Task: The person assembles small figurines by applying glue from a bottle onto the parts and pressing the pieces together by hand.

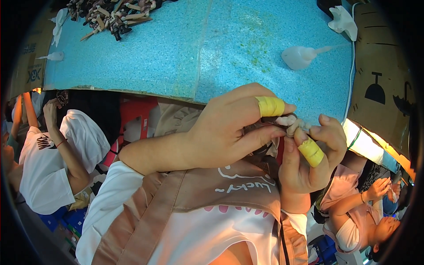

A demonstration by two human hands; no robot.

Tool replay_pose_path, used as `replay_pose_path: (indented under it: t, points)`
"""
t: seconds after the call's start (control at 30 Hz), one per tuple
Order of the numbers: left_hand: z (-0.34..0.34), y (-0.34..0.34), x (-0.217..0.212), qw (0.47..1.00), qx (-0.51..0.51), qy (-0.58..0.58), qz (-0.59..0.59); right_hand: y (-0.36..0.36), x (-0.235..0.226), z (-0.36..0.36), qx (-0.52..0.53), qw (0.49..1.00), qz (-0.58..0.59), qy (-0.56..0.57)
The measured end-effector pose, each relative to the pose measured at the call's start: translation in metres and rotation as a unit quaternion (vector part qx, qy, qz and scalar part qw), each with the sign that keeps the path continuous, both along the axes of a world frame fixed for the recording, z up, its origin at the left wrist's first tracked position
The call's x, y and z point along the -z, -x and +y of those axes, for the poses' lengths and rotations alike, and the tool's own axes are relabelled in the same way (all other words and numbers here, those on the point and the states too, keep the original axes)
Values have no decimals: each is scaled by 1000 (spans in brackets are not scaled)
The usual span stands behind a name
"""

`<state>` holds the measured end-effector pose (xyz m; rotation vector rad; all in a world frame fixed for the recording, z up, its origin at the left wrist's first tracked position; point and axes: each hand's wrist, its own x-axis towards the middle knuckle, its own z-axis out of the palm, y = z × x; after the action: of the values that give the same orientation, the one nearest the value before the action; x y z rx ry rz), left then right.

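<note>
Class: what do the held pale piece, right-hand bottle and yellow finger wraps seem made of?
Pale piece: possibly moulded plastic, matte, given its rounded forms. Bottle: probably plastic, smooth; looks milky, translucent. Yellow finger wraps: perhaps tape, dull, wrinkled.

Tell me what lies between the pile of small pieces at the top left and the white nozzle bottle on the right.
In the head view, the blue tabletop shows there, with a pale seam and green specks.
</note>
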<state>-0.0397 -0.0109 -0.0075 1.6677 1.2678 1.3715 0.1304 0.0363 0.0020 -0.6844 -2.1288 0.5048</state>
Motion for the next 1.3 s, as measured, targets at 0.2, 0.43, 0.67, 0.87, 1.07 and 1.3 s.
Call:
replay_pose_path:
  t: [0.2,0.43,0.67,0.87,1.07,1.3]
  points:
    - [-3,-5,-5,1000,-4,9,-16,3,-4,-7,42,999,18,-25]
    - [-4,0,-3,978,112,57,-169,9,-1,-8,46,996,34,-65]
    - [1,0,3,949,124,84,-276,11,4,-8,-1,974,211,83]
    - [12,2,3,988,99,-11,-119,-2,-17,11,-42,989,29,140]
    - [20,-6,-2,996,70,-12,-60,-7,-22,24,-27,993,-22,117]
    - [26,-9,-3,994,71,0,-77,-9,-27,26,-23,987,-76,141]
